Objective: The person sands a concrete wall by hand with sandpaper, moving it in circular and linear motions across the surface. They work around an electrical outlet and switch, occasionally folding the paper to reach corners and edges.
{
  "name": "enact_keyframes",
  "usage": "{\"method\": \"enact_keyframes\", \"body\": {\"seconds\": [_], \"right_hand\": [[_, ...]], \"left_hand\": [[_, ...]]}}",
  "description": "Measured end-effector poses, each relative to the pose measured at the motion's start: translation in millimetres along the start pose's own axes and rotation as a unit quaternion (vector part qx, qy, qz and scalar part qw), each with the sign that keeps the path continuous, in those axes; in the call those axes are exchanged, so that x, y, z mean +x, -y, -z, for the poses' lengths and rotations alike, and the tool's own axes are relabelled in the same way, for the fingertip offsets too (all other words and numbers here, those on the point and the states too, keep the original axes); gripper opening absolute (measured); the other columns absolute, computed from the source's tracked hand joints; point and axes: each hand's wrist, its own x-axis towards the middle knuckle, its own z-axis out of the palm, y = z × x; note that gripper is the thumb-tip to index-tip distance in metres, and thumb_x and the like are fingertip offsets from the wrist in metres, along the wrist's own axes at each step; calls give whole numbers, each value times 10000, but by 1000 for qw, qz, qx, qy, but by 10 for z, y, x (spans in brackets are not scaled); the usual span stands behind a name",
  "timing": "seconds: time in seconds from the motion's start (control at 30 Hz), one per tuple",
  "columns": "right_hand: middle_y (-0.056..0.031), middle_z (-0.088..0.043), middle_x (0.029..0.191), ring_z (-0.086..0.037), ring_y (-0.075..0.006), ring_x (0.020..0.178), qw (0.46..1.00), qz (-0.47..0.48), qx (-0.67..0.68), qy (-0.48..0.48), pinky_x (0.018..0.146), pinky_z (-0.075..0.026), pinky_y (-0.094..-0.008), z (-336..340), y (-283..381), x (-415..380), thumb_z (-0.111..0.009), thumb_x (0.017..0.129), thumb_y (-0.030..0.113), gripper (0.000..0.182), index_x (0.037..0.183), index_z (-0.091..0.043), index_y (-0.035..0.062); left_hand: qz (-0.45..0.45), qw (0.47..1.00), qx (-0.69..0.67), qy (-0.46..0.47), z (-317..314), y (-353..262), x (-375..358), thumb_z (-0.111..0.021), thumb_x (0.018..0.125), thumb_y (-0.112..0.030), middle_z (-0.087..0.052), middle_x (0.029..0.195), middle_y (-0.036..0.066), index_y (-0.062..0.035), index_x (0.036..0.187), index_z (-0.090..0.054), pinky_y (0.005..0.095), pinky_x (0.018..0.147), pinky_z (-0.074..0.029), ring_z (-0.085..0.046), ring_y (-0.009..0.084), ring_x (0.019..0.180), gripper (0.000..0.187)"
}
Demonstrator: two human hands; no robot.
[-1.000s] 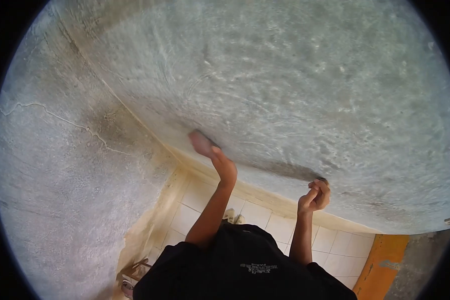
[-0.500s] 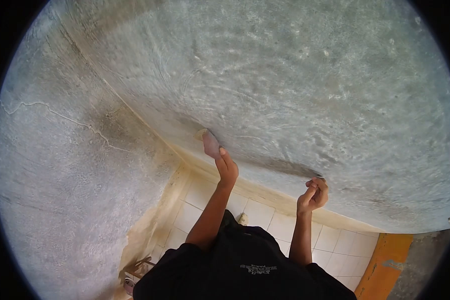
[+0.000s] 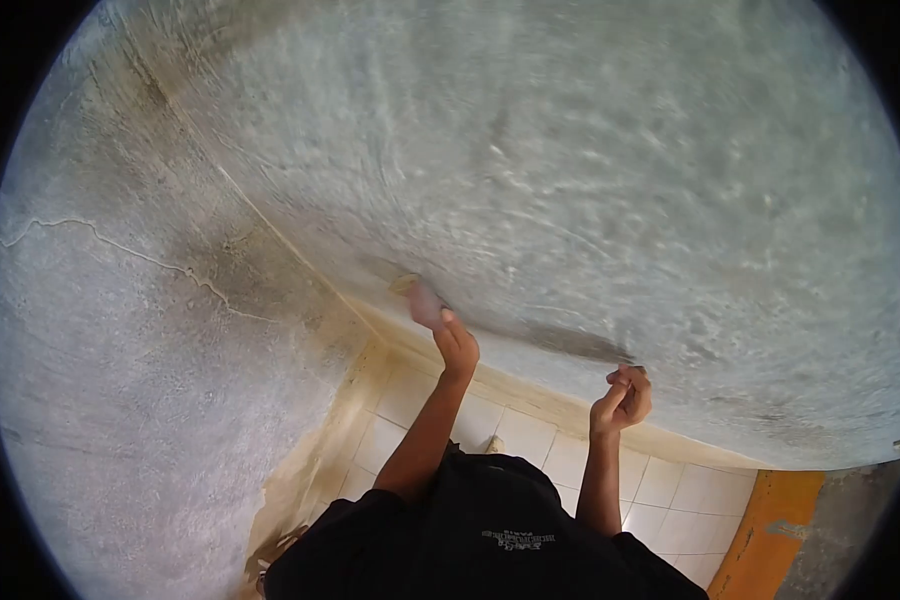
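My left hand (image 3: 457,348) is closed, with the thumb and fingers pinching a thin pinkish sheet (image 3: 425,305). The sheet has a pale yellowish end (image 3: 403,284) and lies close against the grey plastered wall (image 3: 530,180). To the right, my right hand (image 3: 622,398) is bent up at the wrist with its fingers curled together, fingertips right at the wall. What sits in those fingers is too small to make out. A dark shaded streak (image 3: 560,340) runs along the wall between the two hands.
A second wall (image 3: 100,370) with a long crack (image 3: 140,255) meets the first in a corner at left. White floor tiles (image 3: 525,436) show below. An orange post (image 3: 765,535) stands at lower right, and a brownish object (image 3: 275,545) is partly hidden at lower left.
The view has shifted slightly and the wall looks more blurred. Both hands sit a little lower in the picture, the left one still pinching the sheet.
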Motion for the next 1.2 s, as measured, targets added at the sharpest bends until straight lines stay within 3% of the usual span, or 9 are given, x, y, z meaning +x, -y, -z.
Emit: {"method": "enact_keyframes", "body": {"seconds": [0.1,0.2,0.27,0.33,0.4,0.9,1.03,1.13,1.2], "right_hand": [[-90,-533,658,-478,-142,563,1000,-4,0,3,520,-385,-265,-215,79,-60,-440,897,-57,141,956,-567,-36],[-91,-531,654,-477,-143,562,1000,0,-9,-3,520,-384,-264,-439,161,-62,-442,893,-63,140,954,-565,-41],[-92,-528,652,-477,-143,561,1000,2,-14,1,516,-379,-264,-548,214,-65,-440,890,-67,142,954,-565,-42],[-93,-525,648,-475,-142,560,1000,-4,-16,-3,510,-371,-264,-697,276,-78,-437,888,-70,147,955,-565,-43],[-93,-524,644,-465,-140,557,1000,6,-8,-2,506,-359,-263,-822,284,-103,-434,886,-70,152,958,-565,-42],[-96,-530,648,-455,-141,558,999,25,-27,5,513,-364,-271,-1428,466,-173,-412,854,-80,192,958,-570,-49],[-94,-528,652,-457,-141,557,999,19,-28,3,522,-370,-271,-1544,505,-219,-413,855,-81,191,956,-572,-52],[-91,-525,647,-458,-140,561,1000,2,-19,1,524,-370,-270,-1625,565,-218,-415,855,-83,192,953,-576,-50],[-90,-529,658,-459,-139,566,1000,13,-20,4,524,-370,-271,-1647,566,-237,-416,856,-84,190,949,-577,-47]], "left_hand": [[289,939,-188,5,100,18,183,-277,1080,-352,-220,1558,274,144,1468,-212,429,1166,-218,-261,371,1424,633],[-110,989,37,92,266,139,302,-277,1079,-279,-202,1560,292,136,1474,-211,470,1174,-192,-241,425,1424,577],[150,983,-106,21,118,535,143,-308,1064,-205,-268,1524,311,170,1450,-228,451,1174,-219,-279,416,1416,544],[161,982,-103,8,214,561,266,-329,1047,-140,-301,1500,334,196,1427,-249,443,1176,-228,-302,427,1408,514],[-71,996,38,50,321,492,404,-339,1028,-84,-301,1487,361,216,1406,-272,446,1182,-218,-310,456,1398,487],[-117,988,21,103,573,871,715,-345,1005,-32,-347,1458,362,211,1389,-313,471,1147,-278,-374,456,1356,455],[38,991,127,4,666,821,1029,-332,1039,-154,-252,1534,327,171,1439,-268,477,1189,-152,-243,451,1435,520],[-83,990,-50,102,618,1150,799,-343,1042,-185,-240,1536,334,155,1447,-273,471,1192,-141,-218,432,1451,533],[309,937,-159,39,643,1095,904,-347,1044,-197,-196,1556,324,149,1462,-239,454,1198,-125,-174,414,1471,553]]}}
